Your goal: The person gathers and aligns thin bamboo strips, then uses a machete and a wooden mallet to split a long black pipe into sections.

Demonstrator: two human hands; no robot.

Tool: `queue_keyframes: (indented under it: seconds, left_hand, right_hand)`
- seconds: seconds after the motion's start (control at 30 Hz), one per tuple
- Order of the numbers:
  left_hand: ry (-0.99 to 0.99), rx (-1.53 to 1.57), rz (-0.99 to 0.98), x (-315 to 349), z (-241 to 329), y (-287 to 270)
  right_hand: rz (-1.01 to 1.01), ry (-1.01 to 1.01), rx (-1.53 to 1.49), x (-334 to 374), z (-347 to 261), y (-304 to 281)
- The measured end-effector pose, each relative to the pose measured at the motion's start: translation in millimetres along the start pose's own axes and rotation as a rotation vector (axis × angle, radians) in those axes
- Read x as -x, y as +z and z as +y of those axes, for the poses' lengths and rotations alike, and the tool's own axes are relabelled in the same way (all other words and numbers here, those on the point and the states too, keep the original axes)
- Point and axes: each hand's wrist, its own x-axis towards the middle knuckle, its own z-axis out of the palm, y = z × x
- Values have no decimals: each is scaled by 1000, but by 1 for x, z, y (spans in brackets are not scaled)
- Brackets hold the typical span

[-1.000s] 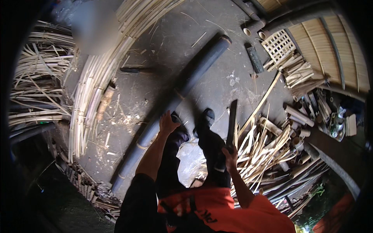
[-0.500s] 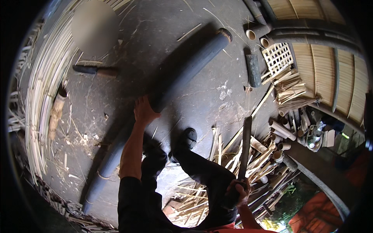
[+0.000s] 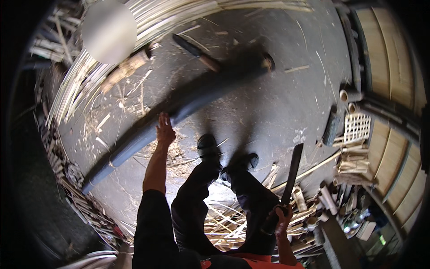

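— What's nearest to you?

— My right hand (image 3: 281, 218), low at my side. Its fingers are wrapped tight around the handle of a long dark blade (image 3: 292, 174), which points up and away from me over a heap of split bamboo strips (image 3: 233, 222) by my feet.

— And your left hand?

— My left hand (image 3: 165, 131) is stretched out in front, resting on a long dark bamboo pole (image 3: 179, 110). The fingers lie fairly flat along its side; I cannot tell whether they grip it. The pole lies slanted across the concrete floor (image 3: 277, 103), from low on my left up toward the far right.

— Where are your feet?

— My two dark shoes (image 3: 208, 148) stand on the floor just behind the pole, between both hands.

— What's beyond the pole?

— A second knife (image 3: 197, 53) with a wooden handle lies on the floor past it. Farther still, bundles of pale bamboo slats (image 3: 148, 22) curve along the far side. Off to my right, short bamboo tubes (image 3: 329, 199) and a small woven lattice panel (image 3: 357, 127) sit near a wall.
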Motion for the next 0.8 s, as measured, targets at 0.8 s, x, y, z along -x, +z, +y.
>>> queue_keyframes:
  seconds: [0.8]
  left_hand:
    - [-636,2566,355,268,5,-177]
  right_hand:
    - [-1339,-199,1051,75,-96,395]
